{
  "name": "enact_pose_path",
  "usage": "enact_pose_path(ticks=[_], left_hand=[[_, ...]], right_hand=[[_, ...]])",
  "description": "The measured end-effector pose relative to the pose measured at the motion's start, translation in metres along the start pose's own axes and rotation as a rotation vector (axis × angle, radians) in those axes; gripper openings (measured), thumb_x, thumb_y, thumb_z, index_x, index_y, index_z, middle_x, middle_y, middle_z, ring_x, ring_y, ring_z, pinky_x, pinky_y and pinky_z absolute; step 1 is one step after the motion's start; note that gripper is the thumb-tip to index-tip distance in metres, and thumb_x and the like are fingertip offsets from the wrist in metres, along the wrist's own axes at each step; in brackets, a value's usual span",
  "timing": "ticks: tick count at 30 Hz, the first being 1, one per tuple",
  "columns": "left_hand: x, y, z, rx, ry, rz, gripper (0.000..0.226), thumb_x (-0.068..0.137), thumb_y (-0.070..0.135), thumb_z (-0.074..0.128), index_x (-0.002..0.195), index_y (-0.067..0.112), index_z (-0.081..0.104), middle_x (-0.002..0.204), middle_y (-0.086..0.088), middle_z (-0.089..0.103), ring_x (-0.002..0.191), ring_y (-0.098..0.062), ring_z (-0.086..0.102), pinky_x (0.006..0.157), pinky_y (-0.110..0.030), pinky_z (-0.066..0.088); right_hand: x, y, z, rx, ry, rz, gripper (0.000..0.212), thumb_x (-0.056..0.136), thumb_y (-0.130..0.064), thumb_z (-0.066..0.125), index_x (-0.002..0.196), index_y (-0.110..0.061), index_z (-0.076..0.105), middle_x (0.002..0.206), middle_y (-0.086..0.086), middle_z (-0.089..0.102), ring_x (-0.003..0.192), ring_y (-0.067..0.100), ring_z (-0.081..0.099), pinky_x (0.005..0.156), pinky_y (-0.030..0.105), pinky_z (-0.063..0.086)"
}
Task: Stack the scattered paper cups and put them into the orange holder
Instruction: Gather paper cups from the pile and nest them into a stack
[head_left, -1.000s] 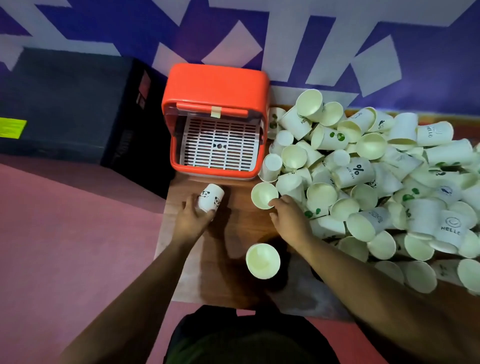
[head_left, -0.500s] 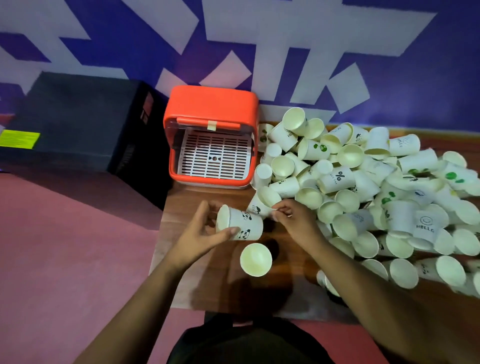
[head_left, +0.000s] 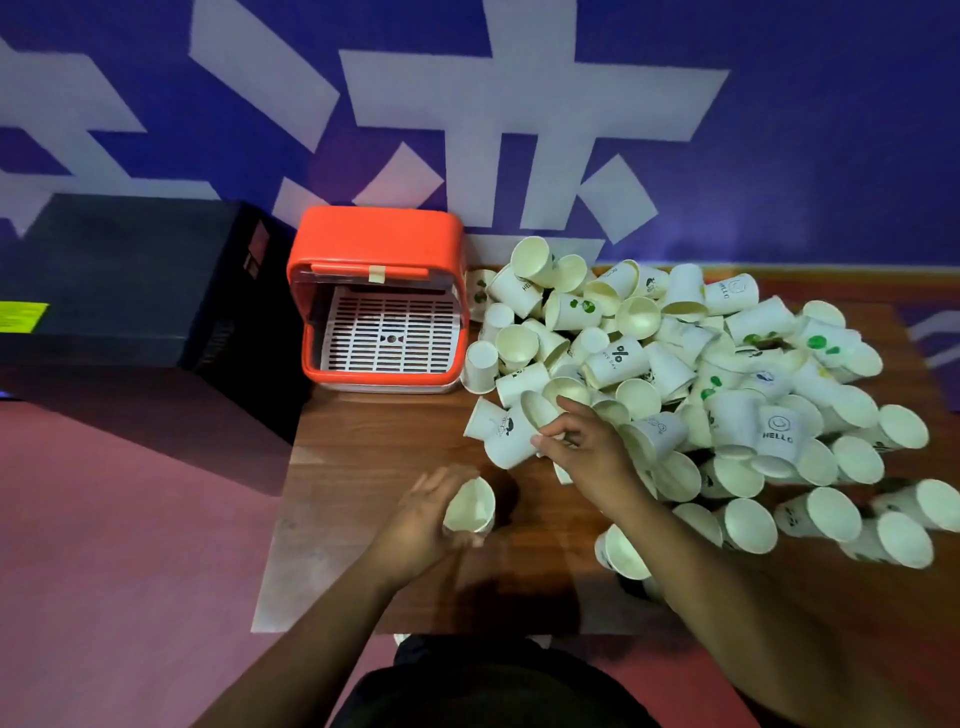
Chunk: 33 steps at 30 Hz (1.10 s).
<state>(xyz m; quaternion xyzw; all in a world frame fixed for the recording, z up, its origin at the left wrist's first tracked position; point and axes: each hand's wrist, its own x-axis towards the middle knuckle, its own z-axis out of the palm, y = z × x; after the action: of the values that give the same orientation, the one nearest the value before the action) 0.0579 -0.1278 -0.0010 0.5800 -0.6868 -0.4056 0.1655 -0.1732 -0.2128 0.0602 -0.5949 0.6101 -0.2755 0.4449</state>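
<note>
A big heap of white paper cups (head_left: 691, 374) covers the right half of the wooden table (head_left: 363, 447). The orange holder (head_left: 376, 241) stands at the table's back left, open toward me, with a white slotted tray inside and no cups in it. My left hand (head_left: 415, 525) holds one cup (head_left: 470, 506), mouth up, near the table's front. My right hand (head_left: 584, 452) grips a panda-print cup (head_left: 509, 441) lying on its side at the heap's left edge, with a second panda cup (head_left: 485, 418) against it.
A black box (head_left: 130, 280) sits on the floor left of the holder. The purple and white wall runs close behind. Loose cups (head_left: 623, 551) lie under my right forearm near the front edge. Red floor lies to the left of the table.
My left hand has dropped from the sideways panda cup toward the table's front and now holds the mouth-up cup. My right hand has taken hold of a panda cup at the heap's edge.
</note>
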Motion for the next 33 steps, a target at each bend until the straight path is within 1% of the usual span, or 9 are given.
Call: enact_pose_path(ticks=[4,6,8,11,18,22,26,30,33], left_hand=[[0.007,0.003,0.010,-0.214,0.094,-0.021,0.080,0.076,0.021,0.086,0.141,0.034,0.042,0.145,0.012,0.044,0.126,-0.003,0.047,0.091,-0.001,0.037],[0.011,-0.001,0.011,-0.220,0.137,-0.050,0.085,0.073,0.026,0.088,0.144,0.026,0.042,0.144,0.009,0.046,0.131,-0.007,0.045,0.101,-0.005,0.032],[0.012,-0.005,0.010,-0.282,0.127,-0.122,0.100,0.067,0.028,0.092,0.150,0.021,0.036,0.146,0.006,0.045,0.133,-0.008,0.044,0.110,-0.018,0.035],[0.004,-0.011,0.002,-0.415,0.040,-0.174,0.115,0.067,0.026,0.092,0.155,0.029,0.019,0.151,0.016,0.034,0.135,0.015,0.033,0.107,-0.008,0.031],[-0.012,-0.019,-0.023,-0.493,0.030,-0.171,0.088,0.077,0.053,0.077,0.151,0.047,0.030,0.156,0.022,0.036,0.145,0.002,0.029,0.121,-0.037,0.024],[-0.011,-0.007,-0.026,-0.654,0.052,-0.125,0.068,0.086,0.034,0.066,0.149,0.031,0.041,0.149,0.015,0.049,0.140,-0.005,0.042,0.109,-0.027,0.041],[-0.006,-0.007,-0.018,-0.596,0.027,-0.155,0.068,0.086,0.035,0.076,0.144,0.042,0.043,0.145,0.021,0.051,0.135,-0.003,0.047,0.110,-0.027,0.042],[-0.002,-0.018,-0.010,-0.482,0.071,-0.128,0.069,0.085,0.012,0.077,0.145,0.023,0.044,0.151,0.001,0.042,0.130,0.006,0.046,0.101,-0.014,0.044],[0.001,-0.020,-0.006,-0.491,0.047,-0.170,0.068,0.085,0.015,0.078,0.143,0.029,0.045,0.140,0.013,0.055,0.121,0.003,0.055,0.099,-0.020,0.047]], right_hand=[[-0.011,-0.005,0.002,0.032,-0.078,-0.028,0.014,0.079,-0.013,0.078,0.070,-0.021,0.070,0.112,-0.011,0.062,0.102,-0.004,0.059,0.081,0.016,0.044],[-0.017,-0.005,0.006,0.013,-0.124,-0.051,0.015,0.078,-0.020,0.079,0.069,-0.027,0.069,0.119,-0.014,0.058,0.106,-0.008,0.056,0.086,0.012,0.042],[-0.019,-0.004,0.011,0.018,-0.158,-0.072,0.009,0.074,-0.034,0.078,0.078,-0.031,0.071,0.125,-0.013,0.054,0.116,-0.001,0.053,0.097,0.024,0.044],[-0.021,-0.004,0.018,0.024,-0.184,-0.114,0.042,0.070,-0.041,0.077,0.111,-0.035,0.065,0.126,-0.016,0.052,0.120,0.004,0.051,0.102,0.034,0.045],[-0.020,-0.016,0.031,0.019,-0.225,-0.132,0.073,0.072,-0.033,0.082,0.135,-0.040,0.046,0.136,-0.024,0.049,0.120,-0.002,0.049,0.099,0.024,0.044],[-0.019,-0.015,0.039,-0.187,-0.304,-0.114,0.081,0.073,-0.030,0.081,0.142,-0.037,0.039,0.135,-0.025,0.041,0.121,-0.003,0.041,0.101,0.020,0.035],[-0.018,-0.003,0.055,-0.325,-0.367,-0.196,0.085,0.076,-0.025,0.079,0.147,-0.031,0.033,0.146,-0.014,0.038,0.133,0.001,0.033,0.104,0.015,0.025],[-0.017,0.013,0.068,-0.410,-0.349,-0.268,0.086,0.073,-0.024,0.081,0.147,-0.024,0.038,0.148,-0.007,0.039,0.137,0.008,0.032,0.112,0.018,0.025],[-0.016,0.020,0.065,-0.385,-0.404,-0.213,0.086,0.073,-0.036,0.081,0.147,-0.028,0.037,0.146,-0.012,0.036,0.136,0.003,0.030,0.112,0.021,0.027]])
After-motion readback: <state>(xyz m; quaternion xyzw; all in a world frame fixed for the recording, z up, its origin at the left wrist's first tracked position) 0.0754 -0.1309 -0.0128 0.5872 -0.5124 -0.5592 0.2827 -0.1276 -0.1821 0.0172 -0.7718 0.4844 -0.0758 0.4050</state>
